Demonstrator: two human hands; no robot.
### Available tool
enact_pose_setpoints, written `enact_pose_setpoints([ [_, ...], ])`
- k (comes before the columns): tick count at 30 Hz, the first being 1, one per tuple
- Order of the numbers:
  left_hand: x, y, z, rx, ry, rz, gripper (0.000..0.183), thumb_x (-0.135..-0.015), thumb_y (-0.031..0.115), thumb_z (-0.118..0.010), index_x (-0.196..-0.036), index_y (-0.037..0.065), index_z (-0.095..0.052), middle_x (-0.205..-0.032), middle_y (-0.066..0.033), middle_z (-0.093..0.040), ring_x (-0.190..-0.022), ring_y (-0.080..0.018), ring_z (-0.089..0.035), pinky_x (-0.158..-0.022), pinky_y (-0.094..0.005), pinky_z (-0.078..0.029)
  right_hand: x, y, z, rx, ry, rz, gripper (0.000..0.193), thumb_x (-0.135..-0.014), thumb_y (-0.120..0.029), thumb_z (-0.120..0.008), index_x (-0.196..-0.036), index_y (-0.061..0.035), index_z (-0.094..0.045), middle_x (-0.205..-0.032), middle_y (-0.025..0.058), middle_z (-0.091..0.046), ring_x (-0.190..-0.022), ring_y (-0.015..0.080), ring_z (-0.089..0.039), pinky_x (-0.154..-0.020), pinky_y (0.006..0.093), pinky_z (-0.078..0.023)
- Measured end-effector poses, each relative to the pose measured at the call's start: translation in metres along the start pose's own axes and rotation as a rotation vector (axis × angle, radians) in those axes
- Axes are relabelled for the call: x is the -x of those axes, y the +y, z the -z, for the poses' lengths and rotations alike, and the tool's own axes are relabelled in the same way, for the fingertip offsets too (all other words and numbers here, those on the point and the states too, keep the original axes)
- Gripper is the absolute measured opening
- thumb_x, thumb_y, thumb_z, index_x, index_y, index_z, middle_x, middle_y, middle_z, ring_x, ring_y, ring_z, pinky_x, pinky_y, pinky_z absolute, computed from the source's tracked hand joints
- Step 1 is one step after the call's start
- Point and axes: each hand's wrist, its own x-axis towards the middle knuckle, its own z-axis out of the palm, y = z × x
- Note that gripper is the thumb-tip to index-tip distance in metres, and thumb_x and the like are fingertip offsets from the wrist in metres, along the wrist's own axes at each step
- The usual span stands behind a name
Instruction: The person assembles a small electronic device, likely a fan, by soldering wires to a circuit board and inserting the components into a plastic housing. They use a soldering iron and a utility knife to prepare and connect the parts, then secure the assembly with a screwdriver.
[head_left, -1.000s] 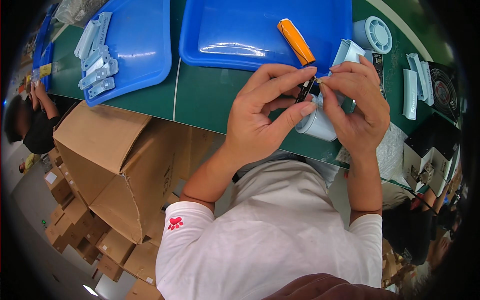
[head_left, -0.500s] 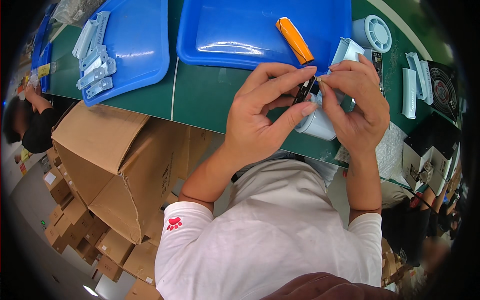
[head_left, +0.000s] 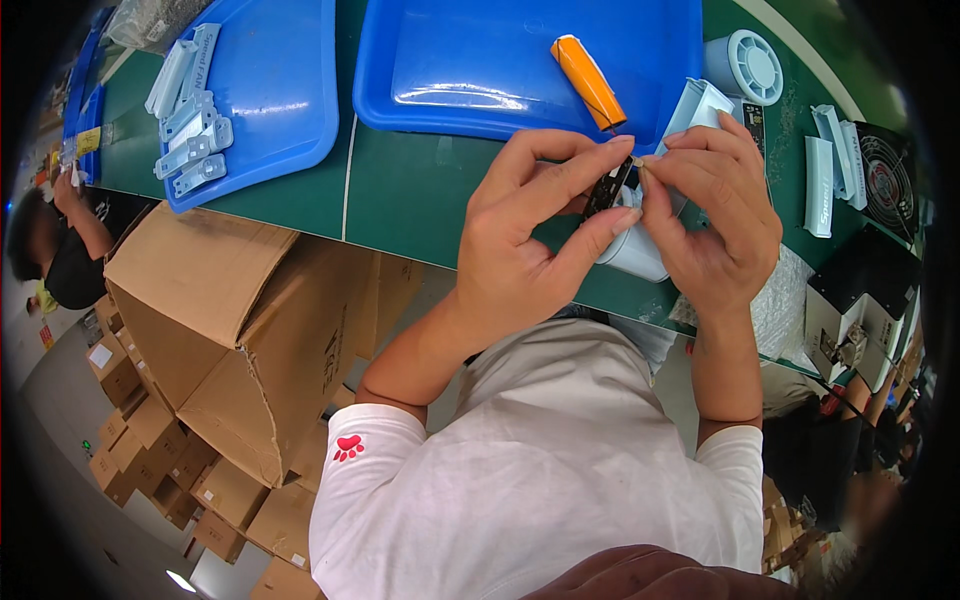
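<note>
A small black circuit board [head_left: 606, 188] is pinched in the left hand [head_left: 535, 225], above the green table [head_left: 420, 195], and the right hand [head_left: 715, 220] grips a tiny pale plug [head_left: 638, 161] at its upper end; whether the plug is seated is too small to tell. The orange battery [head_left: 588, 82] lies uncased in the blue tray [head_left: 450, 60] just beyond. A pale blue cup [head_left: 632, 252] sits below the hands, and pale blue shells [head_left: 820, 190] lie unjoined at the right, so assembly looks unfinished.

A long, smooth, dark-green tabletop [head_left: 420, 190] spreads beneath the left hand [head_left: 525, 235]. Below and left of that hand, rectangular brown cardboard boxes [head_left: 235, 492] crowd a grey floor [head_left: 60, 440].
</note>
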Motion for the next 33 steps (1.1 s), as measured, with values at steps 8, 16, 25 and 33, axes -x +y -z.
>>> enact_pose_setpoints([
  [8,0.001,-0.0002,-0.0003,0.048,-0.006,0.016,0.048,-0.09,-0.009,-0.074,-0.136,-0.003,-0.066,-0.126,-0.013,-0.058,-0.104,-0.0205,-0.07,-0.091,-0.0301,-0.063,0.0003,0.0004,-0.0007,-0.005,0.016,0.011,0.024,-0.068,0.003,-0.084,-0.088,-0.0073,-0.077,-0.084,0.0028,-0.071,-0.087,0.0234,-0.071,-0.095,0.0487,-0.053],
  [16,0.0048,-0.0016,-0.0013,0.039,0.011,0.019,0.049,-0.089,-0.009,-0.074,-0.137,-0.003,-0.065,-0.126,-0.0128,-0.058,-0.105,-0.021,-0.07,-0.093,-0.0308,-0.063,0.002,-0.0027,-0.0006,0.052,0.013,0.035,0.023,-0.068,0.0,-0.085,-0.089,-0.0077,-0.077,-0.085,0.0018,-0.071,-0.089,0.0227,-0.07,-0.096,0.0496,-0.052],
  [25,0.008,-0.0033,-0.0025,-0.006,0.023,-0.004,0.048,-0.089,-0.009,-0.074,-0.137,-0.003,-0.065,-0.126,-0.0131,-0.057,-0.105,-0.0211,-0.069,-0.093,-0.0305,-0.062,0.0038,-0.004,0.0008,0.081,0.002,0.058,0.023,-0.068,-0.005,-0.086,-0.089,-0.0076,-0.077,-0.087,0.0011,-0.071,-0.09,0.0218,-0.069,-0.094,0.0478,-0.05],
  [33,0.0087,-0.0044,-0.0067,0.053,0.082,0.021,0.048,-0.088,-0.003,-0.079,-0.134,-0.001,-0.069,-0.121,-0.0114,-0.06,-0.1,-0.0175,-0.067,-0.087,-0.0286,-0.062,0.0048,-0.0054,0.001,0.071,0.005,0.049,0.023,-0.068,-0.007,-0.086,-0.089,-0.0077,-0.077,-0.087,0.0011,-0.071,-0.091,0.0215,-0.069,-0.096,0.0464,-0.049],
])
